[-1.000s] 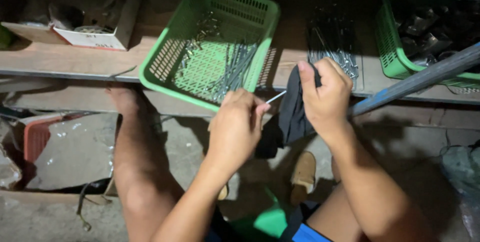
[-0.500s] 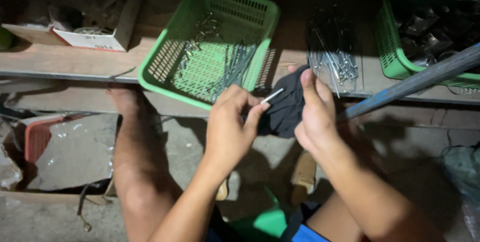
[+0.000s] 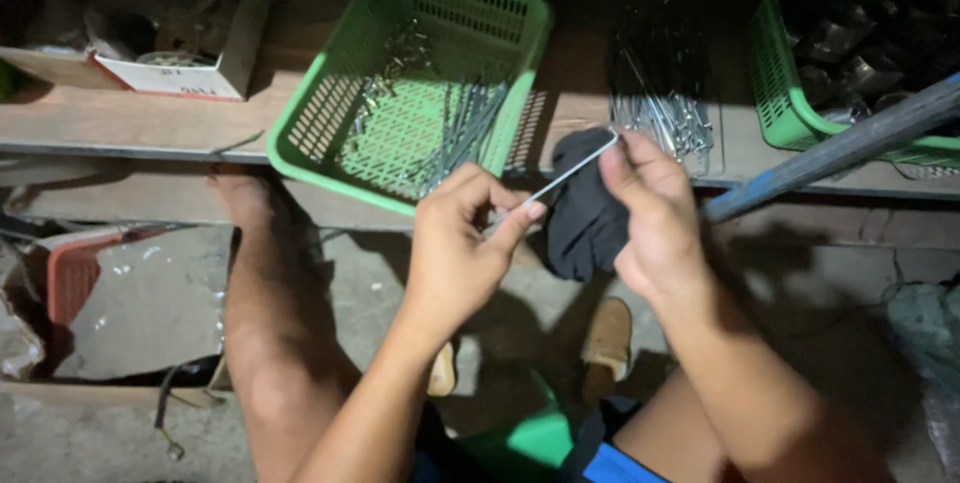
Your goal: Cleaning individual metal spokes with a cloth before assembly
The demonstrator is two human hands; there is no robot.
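My left hand (image 3: 462,243) pinches the near end of a thin metal rod (image 3: 570,172). My right hand (image 3: 650,213) pinches the rod's far end and also holds a dark cloth (image 3: 580,213) that hangs from the palm. Both hands hover in front of a low wooden shelf (image 3: 120,123). Just behind them a green plastic basket (image 3: 340,103) leans on the shelf with several similar metal rods (image 3: 455,133) inside.
A loose pile of metal rods (image 3: 660,93) lies on the shelf to the right of the basket. A second green basket (image 3: 780,93) with dark parts stands at far right. A blue-grey bar (image 3: 850,143) slants across the right. A red crate (image 3: 75,278) sits low left.
The cloth has slid off the rod toward my right palm, so the rod now shows bare between both hands. My hands have drawn slightly apart.
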